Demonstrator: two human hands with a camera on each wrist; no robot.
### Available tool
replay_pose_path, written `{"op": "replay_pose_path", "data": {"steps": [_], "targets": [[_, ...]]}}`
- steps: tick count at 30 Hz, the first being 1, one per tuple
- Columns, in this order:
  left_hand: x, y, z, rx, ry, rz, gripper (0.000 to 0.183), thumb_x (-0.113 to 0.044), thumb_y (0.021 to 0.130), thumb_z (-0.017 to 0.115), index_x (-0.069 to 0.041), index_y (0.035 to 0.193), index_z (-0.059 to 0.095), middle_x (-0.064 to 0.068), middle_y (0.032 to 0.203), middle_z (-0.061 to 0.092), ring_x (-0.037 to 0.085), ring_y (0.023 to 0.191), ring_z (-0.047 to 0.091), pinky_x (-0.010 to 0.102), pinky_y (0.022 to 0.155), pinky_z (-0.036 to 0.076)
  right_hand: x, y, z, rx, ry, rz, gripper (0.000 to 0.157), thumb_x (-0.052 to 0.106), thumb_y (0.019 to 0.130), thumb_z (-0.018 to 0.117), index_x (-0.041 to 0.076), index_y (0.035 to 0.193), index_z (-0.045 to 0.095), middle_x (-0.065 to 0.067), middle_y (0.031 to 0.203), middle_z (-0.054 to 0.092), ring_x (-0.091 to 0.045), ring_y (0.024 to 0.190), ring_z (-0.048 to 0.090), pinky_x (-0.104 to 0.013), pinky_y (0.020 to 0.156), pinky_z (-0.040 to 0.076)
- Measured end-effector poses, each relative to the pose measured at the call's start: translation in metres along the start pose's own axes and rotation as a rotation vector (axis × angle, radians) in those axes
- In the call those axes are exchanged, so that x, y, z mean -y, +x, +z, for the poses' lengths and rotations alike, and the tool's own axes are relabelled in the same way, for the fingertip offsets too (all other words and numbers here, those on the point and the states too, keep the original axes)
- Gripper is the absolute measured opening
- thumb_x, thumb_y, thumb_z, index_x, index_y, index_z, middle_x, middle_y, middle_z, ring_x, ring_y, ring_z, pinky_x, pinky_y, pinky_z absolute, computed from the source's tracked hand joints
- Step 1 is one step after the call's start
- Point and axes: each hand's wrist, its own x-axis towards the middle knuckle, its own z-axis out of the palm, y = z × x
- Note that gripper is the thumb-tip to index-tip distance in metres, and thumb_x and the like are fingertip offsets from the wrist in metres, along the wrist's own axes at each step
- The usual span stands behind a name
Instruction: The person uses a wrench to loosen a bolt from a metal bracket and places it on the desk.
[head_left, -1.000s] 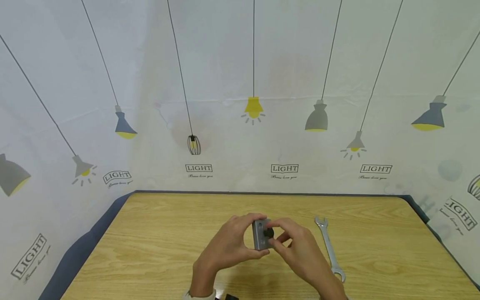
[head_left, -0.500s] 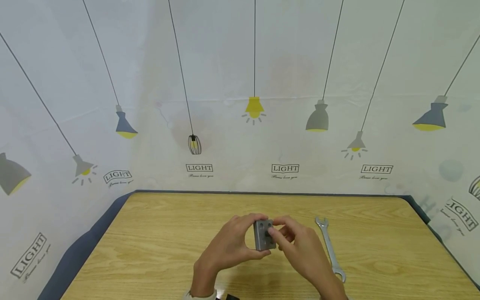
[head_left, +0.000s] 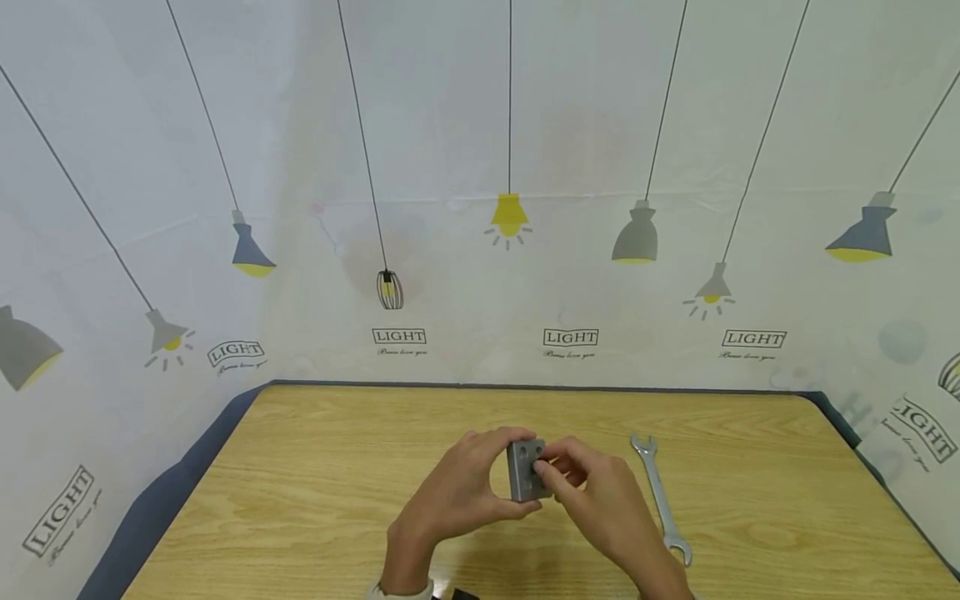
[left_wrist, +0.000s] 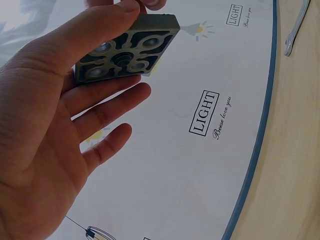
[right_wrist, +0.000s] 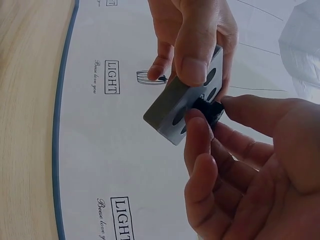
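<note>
A grey metal block (head_left: 519,483) with several round holes is held above the table by my left hand (head_left: 453,483), thumb on one edge and fingers on the opposite one. In the right wrist view, a black bolt (right_wrist: 214,111) stands in the middle hole of the block's flat face. My right hand (head_left: 600,496) pinches the bolt's head between thumb and fingertips. The block's ribbed underside (left_wrist: 145,37) faces the left wrist view, where a dark round threaded part (left_wrist: 121,59) shows at its centre.
An open-ended wrench (head_left: 659,493) lies on the wooden table (head_left: 315,467), right of my right hand. A small black item (head_left: 463,594) shows at the bottom edge by the left sleeve. A white backdrop (head_left: 450,167) printed with lamps surrounds the table.
My right thumb and fingers have shifted around the bolt head, first covering it and then regripping it. The left hand and the block stay nearly in place.
</note>
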Motion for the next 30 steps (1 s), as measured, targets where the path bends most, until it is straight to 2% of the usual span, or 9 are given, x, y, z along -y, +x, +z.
{"op": "replay_pose_path", "data": {"steps": [9, 22, 30], "targets": [[-0.0013, -0.0003, -0.0013, 0.002, -0.005, -0.010, 0.069, -0.033, 0.074, 0.088, -0.014, 0.134, 0.058, -0.010, 0.123, 0.065, 0.008, 0.106, 0.060, 0.038, 0.097, 0.048, 0.0011, -0.0005, 0.0008, -0.024, -0.015, -0.044, 0.006, 0.016, 0.091, 0.073, 0.020, 0.096, 0.071, 0.010, 0.080, 0.069, -0.002, 0.069, 0.061, -0.022, 0.065, 0.051], [-0.0017, -0.0004, -0.0009, 0.007, -0.008, -0.015, 0.069, -0.034, 0.075, 0.088, -0.019, 0.135, 0.057, -0.011, 0.124, 0.064, 0.008, 0.104, 0.060, 0.039, 0.096, 0.048, 0.0009, -0.0005, 0.0012, -0.043, -0.027, -0.081, 0.012, 0.012, 0.089, 0.074, 0.023, 0.093, 0.071, 0.011, 0.081, 0.069, -0.003, 0.072, 0.063, -0.022, 0.066, 0.052], [-0.0022, -0.0003, -0.0011, 0.011, 0.000, -0.023, 0.069, -0.034, 0.075, 0.088, -0.017, 0.135, 0.057, -0.010, 0.124, 0.064, 0.008, 0.105, 0.060, 0.039, 0.096, 0.048, 0.0008, -0.0017, -0.0009, -0.018, -0.025, -0.109, 0.012, 0.010, 0.090, 0.072, 0.020, 0.096, 0.071, 0.006, 0.090, 0.070, -0.005, 0.074, 0.063, -0.022, 0.067, 0.052]]}}
